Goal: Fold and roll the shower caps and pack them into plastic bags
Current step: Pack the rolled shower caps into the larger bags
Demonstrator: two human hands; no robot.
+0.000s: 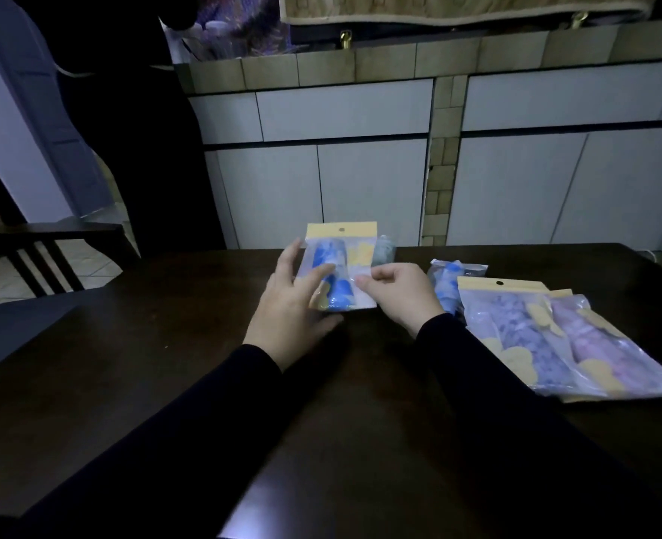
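A clear plastic bag with a yellow header holds a rolled blue shower cap and stands upright over the dark table. My left hand supports the bag from the left with its fingers spread and straight, thumb under the bottom edge. My right hand pinches the bag's right side between thumb and curled fingers. A greyish rolled cap lies just behind the bag.
To the right lie three packed bags: a small one with a blue cap, one with a purple cap and one with a pink cap. A dark chair stands at the left. White cabinets face the table's far edge.
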